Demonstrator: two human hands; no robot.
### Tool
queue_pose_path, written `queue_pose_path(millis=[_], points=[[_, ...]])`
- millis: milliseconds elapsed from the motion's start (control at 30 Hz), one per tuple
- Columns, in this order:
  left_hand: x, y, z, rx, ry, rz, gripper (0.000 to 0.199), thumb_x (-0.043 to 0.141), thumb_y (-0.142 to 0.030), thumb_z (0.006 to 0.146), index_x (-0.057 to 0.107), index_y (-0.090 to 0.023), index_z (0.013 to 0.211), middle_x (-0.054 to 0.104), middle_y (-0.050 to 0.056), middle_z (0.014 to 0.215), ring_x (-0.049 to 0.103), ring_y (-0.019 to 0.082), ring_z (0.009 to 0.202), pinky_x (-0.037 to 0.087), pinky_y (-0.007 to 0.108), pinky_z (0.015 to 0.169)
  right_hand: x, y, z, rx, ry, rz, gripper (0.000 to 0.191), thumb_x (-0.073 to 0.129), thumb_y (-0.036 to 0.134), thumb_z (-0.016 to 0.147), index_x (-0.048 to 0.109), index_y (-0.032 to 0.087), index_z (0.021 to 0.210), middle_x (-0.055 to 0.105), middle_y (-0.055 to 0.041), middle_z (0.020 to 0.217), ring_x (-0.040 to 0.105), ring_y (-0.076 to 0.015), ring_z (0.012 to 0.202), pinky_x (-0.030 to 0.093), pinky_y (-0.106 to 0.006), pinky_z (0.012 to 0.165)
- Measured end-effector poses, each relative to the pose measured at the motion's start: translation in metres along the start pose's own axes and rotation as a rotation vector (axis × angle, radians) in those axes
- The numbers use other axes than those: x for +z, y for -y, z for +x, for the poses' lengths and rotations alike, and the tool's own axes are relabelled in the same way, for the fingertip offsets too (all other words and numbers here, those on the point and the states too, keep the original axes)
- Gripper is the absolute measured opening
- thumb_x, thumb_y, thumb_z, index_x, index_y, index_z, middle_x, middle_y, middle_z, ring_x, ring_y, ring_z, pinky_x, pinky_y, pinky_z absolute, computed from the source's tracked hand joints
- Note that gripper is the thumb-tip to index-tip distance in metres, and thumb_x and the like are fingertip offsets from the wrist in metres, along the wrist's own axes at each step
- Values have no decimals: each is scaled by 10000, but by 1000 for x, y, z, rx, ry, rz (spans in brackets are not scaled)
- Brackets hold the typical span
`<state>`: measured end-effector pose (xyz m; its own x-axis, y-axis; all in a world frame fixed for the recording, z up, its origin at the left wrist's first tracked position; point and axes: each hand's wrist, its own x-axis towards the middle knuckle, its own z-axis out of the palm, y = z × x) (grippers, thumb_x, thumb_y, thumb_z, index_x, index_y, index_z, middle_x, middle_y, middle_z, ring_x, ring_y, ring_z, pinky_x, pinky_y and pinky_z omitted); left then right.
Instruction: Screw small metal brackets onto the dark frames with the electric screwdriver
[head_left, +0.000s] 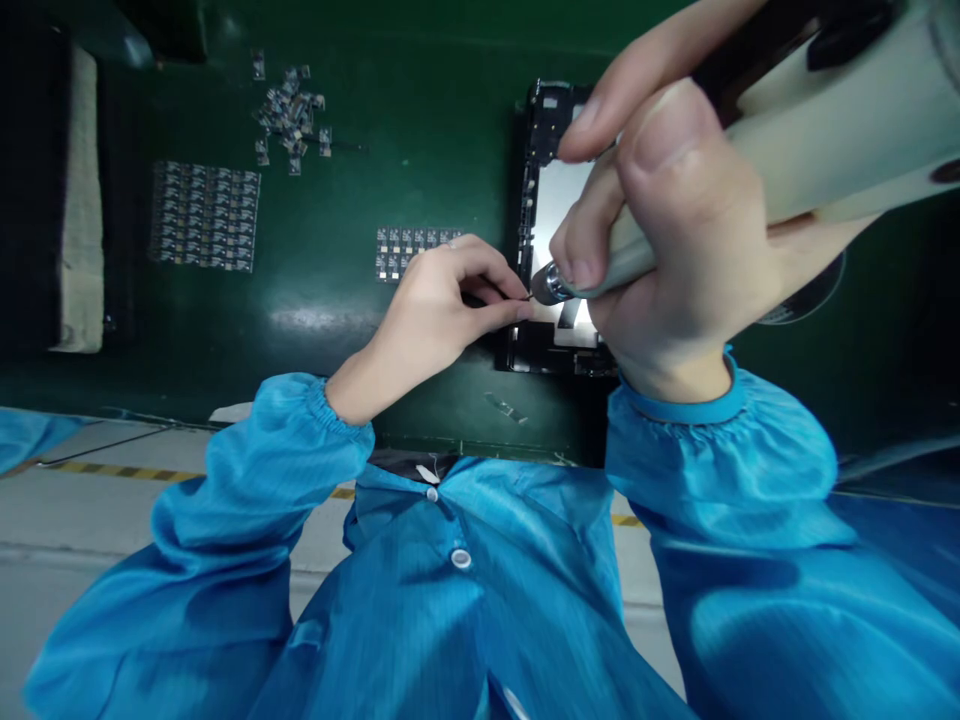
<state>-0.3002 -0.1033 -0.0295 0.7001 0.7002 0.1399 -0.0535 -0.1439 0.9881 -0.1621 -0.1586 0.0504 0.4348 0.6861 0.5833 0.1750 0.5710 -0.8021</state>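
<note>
A pale electric screwdriver [832,120] is gripped in my right hand [682,220], slanting down to the left. Its metal nose [551,285] ends just above the left edge of a black device frame [529,200] with a bright silvery plate [559,195]. My left hand [442,305] is closed in a pinch at the screwdriver's tip, thumb and forefinger nearly touching the bit. What those fingers hold is too small and shadowed to name. Behind my left hand lies a panel of small circuit boards [394,245], partly covered by it.
A larger board panel [206,218] lies on the green mat [420,130] at left, below a heap of small loose boards [289,115]. A thin loose strip [506,407] rests near the front edge. A dark round object [814,290] shows behind my right wrist.
</note>
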Motion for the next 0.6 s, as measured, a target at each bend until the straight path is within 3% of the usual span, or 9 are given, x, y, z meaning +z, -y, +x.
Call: queue_pose_path(millis=[100,200,267,400,600], points=[[0,3,0,32,-6,2,150,1015,-120,897,883,-170,948,794,36,1016,783,127,837,678,246,793,1,-4,-1,-26,1,-12,549,857,639,1033,647,171,836,678,-53,896,590,-123,654,493,-347,641],[0,5,1,56,-9,12,167,988,-60,889,887,-179,948,795,29,1018,775,123,814,674,249,776,-4,-3,3,200,147,-87,640,848,825,954,705,214,1082,680,-94,1020,751,-264,978,651,-407,770],[1,6,1,60,-7,11,175,975,-40,888,890,-181,947,792,26,1017,768,116,798,667,245,765,-7,-2,6,290,206,-78,711,878,851,905,700,231,1203,675,-113,1071,765,-331,1139,700,-460,847],[1,3,1,55,4,25,145,974,-69,904,873,-170,928,787,36,1012,766,123,814,672,250,781,-7,0,7,306,218,-45,715,887,833,906,687,235,1243,676,-121,1088,766,-348,1196,725,-486,880],[-15,-10,5,-207,114,-51,378,999,-93,879,797,-158,1193,801,107,1286,837,188,970,742,323,894,-6,0,1,300,233,-55,685,878,808,936,684,233,1254,688,-119,1087,769,-330,1185,733,-488,893]])
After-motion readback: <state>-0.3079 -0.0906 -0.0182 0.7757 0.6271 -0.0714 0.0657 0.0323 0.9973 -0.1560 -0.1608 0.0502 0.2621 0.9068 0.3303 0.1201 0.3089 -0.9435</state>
